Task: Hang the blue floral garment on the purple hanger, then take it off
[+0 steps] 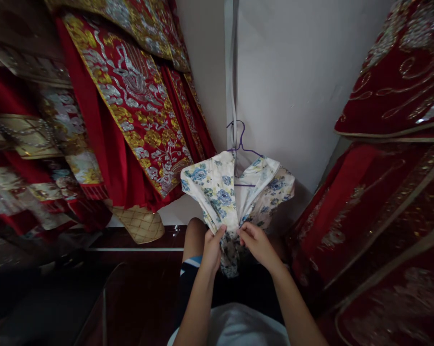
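A white garment with blue and yellow flowers (217,192) hangs in front of me on a purple hanger (241,139). Its V-shaped neckline faces me, and the lower part is gathered and falls between my arms. With fingers closed, my left hand (213,245) pinches the cloth on the left of the waist. On the other side, my right hand (253,240) grips the cloth near the bottom of the neckline, thumb against fingers. The fingertips partly cover the fabric they hold.
Red robes with gold and silver embroidery (134,91) hang on the left. More red embroidered garments (400,91) hang close on the right. Behind the hanger stands a pale wall (292,62) with a grey vertical strip (230,72). The dark reddish floor (141,283) shows at lower left.
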The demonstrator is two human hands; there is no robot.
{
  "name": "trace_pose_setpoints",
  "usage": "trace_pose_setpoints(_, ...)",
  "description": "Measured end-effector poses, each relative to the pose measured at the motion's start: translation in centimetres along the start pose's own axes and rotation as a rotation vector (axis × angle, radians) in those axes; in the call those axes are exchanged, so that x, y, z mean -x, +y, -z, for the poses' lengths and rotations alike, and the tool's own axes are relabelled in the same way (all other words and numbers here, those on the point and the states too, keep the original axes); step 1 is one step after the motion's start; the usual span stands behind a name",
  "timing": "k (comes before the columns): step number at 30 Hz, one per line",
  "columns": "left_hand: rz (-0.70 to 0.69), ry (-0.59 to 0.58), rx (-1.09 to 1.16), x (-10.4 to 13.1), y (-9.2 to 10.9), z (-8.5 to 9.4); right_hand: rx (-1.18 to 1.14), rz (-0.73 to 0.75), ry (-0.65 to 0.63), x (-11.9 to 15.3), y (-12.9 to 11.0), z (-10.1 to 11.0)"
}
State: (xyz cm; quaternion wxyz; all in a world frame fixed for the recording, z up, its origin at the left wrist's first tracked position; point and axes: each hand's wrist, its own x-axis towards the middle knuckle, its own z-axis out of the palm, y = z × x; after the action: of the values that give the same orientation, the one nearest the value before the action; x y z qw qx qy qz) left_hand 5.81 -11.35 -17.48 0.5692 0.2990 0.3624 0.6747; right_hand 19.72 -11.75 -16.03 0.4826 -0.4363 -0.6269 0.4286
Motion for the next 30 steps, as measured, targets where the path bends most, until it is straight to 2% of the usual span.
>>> trace_pose_setpoints(3,-0.081,0.042,-0.071,-0.5,-0.6,0.4,-0.020,-0.016,0.030,0.1,-0.2,0.3)
trace_pose_setpoints(5,-0.262,0.169,-0.161,-0.9,-1.0,0.9,-0.030,-0.021,0.076,0.1,-0.2,0.6)
trace_pose_setpoints(8,-0.607,0.365,-0.327,-1.0,-1.1,1.5,-0.033,-0.024,0.142,0.2,-0.2,0.8)
trace_pose_setpoints(10,-0.768,0.344,-0.491,-0.6,-0.6,1.4,-0.041,-0.029,0.151,0.2,-0.3,0.9)
trace_pose_setpoints(12,-0.843,0.210,-0.736,0.1,-0.2,0.7,-0.051,-0.034,0.139,0.2,-0.4,0.8)
trace_pose_setpoints(15,-0.794,0.016,-0.995,1.1,-0.1,-0.6,-0.093,-0.032,0.104,0.2,-0.6,0.4)
trace_pose_setpoints(18,-0.662,-0.067,-0.939,1.4,-0.9,-1.2,-0.143,-0.036,0.070,0.3,-0.9,0.2)
trace_pose_setpoints(22,-0.551,-0.136,-0.834,1.1,-1.8,-1.0,-0.220,-0.094,0.083,-0.6,-1.8,0.4)
trace_pose_setpoints(25,-0.512,-0.215,-0.888,0.7,-1.8,-0.9,-0.317,-0.087,0.185,-3.0,-3.3,0.8)
trace_pose_setpoints(30,-0.424,-0.301,-1.030,0.5,-2.1,-1.1,-0.364,0.103,0.381,-10.3,-7.9,1.7)
